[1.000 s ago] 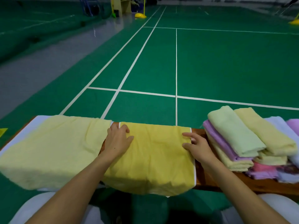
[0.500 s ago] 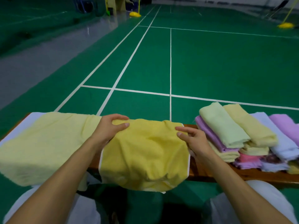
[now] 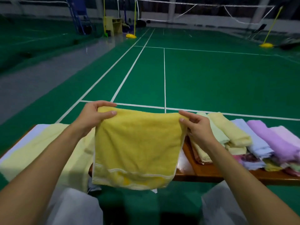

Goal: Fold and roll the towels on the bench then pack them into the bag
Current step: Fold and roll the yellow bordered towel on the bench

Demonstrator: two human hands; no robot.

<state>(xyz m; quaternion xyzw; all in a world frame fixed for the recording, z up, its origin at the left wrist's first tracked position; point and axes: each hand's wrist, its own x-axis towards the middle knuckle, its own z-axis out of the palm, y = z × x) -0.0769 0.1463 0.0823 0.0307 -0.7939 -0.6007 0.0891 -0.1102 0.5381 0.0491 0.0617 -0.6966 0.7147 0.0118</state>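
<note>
A deep yellow towel (image 3: 138, 146) with white trim hangs folded in the air above the wooden bench (image 3: 211, 173). My left hand (image 3: 94, 116) pinches its top left corner and my right hand (image 3: 196, 125) pinches its top right corner. Its lower edge dangles over the bench's near edge. A pale yellow towel (image 3: 48, 153) lies spread flat on the bench to the left. On the right sits a pile of folded towels (image 3: 243, 142) in green, yellow, blue, purple and pink. No bag is in view.
My knees in light trousers (image 3: 73, 207) are below the bench. Beyond it stretches a green court floor with white lines (image 3: 164, 78), a net (image 3: 203, 12) and yellow post bases (image 3: 131, 35) far off.
Both hands took hold of the yellow towel's far corners where it lay on the bench and lifted it, so it now hangs. The view tilted up.
</note>
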